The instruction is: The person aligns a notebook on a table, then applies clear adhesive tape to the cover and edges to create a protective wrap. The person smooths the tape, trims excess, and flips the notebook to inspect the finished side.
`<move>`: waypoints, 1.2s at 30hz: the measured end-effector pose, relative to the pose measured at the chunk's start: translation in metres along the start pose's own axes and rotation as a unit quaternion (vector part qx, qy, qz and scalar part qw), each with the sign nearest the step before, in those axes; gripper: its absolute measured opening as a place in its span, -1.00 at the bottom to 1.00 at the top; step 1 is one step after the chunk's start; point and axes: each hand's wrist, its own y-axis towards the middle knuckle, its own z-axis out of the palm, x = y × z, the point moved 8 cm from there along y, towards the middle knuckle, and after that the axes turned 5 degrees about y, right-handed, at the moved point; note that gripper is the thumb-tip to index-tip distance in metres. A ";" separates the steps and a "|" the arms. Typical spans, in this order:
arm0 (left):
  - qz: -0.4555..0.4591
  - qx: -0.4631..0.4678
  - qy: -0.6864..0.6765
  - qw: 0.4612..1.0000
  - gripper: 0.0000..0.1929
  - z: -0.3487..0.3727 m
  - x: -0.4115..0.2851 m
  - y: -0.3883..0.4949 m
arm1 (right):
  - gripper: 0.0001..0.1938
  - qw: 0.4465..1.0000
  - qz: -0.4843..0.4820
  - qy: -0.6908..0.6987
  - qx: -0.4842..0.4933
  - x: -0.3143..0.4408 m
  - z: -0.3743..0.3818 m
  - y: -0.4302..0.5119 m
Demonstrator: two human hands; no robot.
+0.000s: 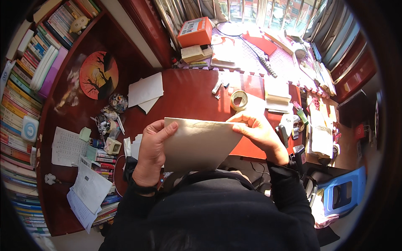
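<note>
A pale, flat board or stiff sheet (198,146) is held up in front of my body, above the near edge of the red-brown wooden desk (188,94). My left hand (154,150) grips its left edge, thumb on the face toward me. At the upper right corner my right hand (256,131) pinches it between thumb and fingers. Sunlight falls across the sheet's top edge. Just beyond my right hand lies a roll of tape (239,100). Two overlapping white sheets (146,91) rest on the desk, up and to the left.
An open book (278,97) lies right of the tape. Bookshelves (22,125) line the left side, with a round tree painting (99,75) nearby. On the purple mat by the window are a badminton racket (257,56) and an orange box (194,31). A blue plastic stool (344,191) stands lower right.
</note>
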 end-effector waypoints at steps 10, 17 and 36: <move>-0.047 -0.046 -0.048 0.997 -0.82 -0.014 0.013 0.002 | -0.83 0.992 -0.010 0.074 -0.101 -0.007 -0.013 -0.013; -0.040 -0.034 -0.074 0.996 -0.83 -0.006 0.016 0.006 | -0.78 0.980 -0.068 0.118 -0.145 -0.007 -0.021 -0.014; 0.097 0.040 0.251 0.962 -0.87 0.054 0.023 0.004 | -0.66 0.876 -0.272 -0.383 -0.107 0.043 0.051 0.000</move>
